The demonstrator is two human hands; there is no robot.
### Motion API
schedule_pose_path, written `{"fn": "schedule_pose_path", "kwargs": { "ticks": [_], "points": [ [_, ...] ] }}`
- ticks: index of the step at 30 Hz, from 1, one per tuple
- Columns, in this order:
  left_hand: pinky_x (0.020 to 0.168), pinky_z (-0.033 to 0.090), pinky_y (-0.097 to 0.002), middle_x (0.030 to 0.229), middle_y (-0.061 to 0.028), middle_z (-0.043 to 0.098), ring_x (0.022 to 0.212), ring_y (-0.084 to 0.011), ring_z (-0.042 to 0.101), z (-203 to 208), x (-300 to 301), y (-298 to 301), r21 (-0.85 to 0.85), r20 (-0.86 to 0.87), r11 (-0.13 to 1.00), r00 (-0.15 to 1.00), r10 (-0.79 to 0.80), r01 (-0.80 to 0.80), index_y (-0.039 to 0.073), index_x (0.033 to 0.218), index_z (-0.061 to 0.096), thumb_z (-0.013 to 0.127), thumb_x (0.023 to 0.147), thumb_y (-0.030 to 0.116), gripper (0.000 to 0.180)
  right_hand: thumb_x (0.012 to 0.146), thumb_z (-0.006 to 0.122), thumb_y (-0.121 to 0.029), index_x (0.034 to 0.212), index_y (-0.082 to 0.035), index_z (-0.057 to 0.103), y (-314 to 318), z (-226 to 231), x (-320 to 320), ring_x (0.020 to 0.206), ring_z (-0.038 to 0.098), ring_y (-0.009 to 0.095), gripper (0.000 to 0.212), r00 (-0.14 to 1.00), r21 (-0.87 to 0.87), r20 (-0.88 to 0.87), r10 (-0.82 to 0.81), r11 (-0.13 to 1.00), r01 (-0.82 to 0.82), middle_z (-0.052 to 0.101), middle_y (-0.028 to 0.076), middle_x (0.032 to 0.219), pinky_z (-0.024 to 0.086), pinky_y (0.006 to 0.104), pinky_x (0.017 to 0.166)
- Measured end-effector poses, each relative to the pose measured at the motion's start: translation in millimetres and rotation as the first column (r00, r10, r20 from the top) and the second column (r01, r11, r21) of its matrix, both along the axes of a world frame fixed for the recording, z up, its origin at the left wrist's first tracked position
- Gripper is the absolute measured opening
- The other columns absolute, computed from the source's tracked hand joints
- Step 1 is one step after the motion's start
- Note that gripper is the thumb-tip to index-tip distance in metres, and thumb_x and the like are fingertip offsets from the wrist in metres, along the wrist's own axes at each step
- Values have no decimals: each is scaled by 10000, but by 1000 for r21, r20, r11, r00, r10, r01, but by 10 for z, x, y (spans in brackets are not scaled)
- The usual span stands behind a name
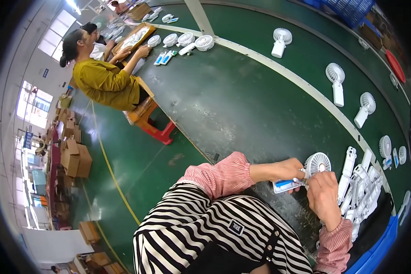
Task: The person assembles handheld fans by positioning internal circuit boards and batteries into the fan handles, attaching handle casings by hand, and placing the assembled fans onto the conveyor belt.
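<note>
At the near edge of the dark workbench I hold a white handheld fan (317,163), its round grille facing up. The opened handle (278,188) shows a long blue piece inside. My left hand (288,170) is closed around the fan near the neck, its fingertips partly hidden. My right hand (323,194) is closed at the same neck from the other side, with fingers bent over the joint. Whether those right fingers pinch a small part as well is hidden. Right beside this hand lies a pile of white plastic handle shells (361,187).
A green conveyor belt (306,50) curves past the bench, carrying several white fans (337,82). A blue bin (374,249) stands at my right. Further along, a co-worker in a mustard top (102,77) sits by a wooden tray (134,39) and more fans (186,39). Cardboard boxes (77,160) line the left.
</note>
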State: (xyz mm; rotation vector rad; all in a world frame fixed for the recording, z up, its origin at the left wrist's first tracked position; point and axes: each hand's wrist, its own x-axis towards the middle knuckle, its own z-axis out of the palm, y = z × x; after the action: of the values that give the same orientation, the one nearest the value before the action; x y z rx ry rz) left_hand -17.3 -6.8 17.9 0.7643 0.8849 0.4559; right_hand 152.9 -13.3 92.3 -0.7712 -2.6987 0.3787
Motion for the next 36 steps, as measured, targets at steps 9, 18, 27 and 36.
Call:
{"fn": "schedule_pose_path", "kwargs": {
  "ticks": [9, 18, 27, 36],
  "points": [
    [516, 481, -282, 790, -124, 606, 589, -194, 587, -93, 99, 49, -166, 219, 916, 892, 396, -366, -24, 899, 572, 454, 846, 204, 262, 636, 532, 43, 797, 13, 513, -5, -338, -165, 725, 502, 306, 165, 918, 304, -295, -267, 884, 355, 515, 136, 782, 396, 410, 736],
    [683, 441, -244, 906, -17, 586, 810, -83, 533, -21, 121, 103, -53, 261, 878, 842, 472, -476, 33, 1027, 571, 490, 887, 246, 267, 674, 539, 30, 825, 4, 542, -63, -678, -273, 925, 518, 293, 153, 820, 320, -426, -382, 785, 531, 542, 139, 951, 354, 513, 907],
    [662, 450, -246, 920, -29, 588, 812, -91, 537, -31, 142, 43, -52, 234, 885, 856, 461, -462, 32, 1017, 581, 500, 883, 244, 264, 631, 574, 25, 811, 9, 564, -61, -720, -160, 939, 530, 291, 181, 879, 375, -408, -249, 831, 410, 579, 107, 912, 318, 531, 929],
    [607, 470, -287, 826, -51, 608, 714, -132, 571, -165, 259, 29, -133, 172, 868, 851, 495, -478, 18, 905, 615, 544, 819, 201, 215, 606, 594, 3, 791, -8, 566, -77, -745, -31, 936, 541, 288, 188, 842, 177, -400, -361, 871, 458, 570, 100, 835, 301, 519, 944]
  ]
}}
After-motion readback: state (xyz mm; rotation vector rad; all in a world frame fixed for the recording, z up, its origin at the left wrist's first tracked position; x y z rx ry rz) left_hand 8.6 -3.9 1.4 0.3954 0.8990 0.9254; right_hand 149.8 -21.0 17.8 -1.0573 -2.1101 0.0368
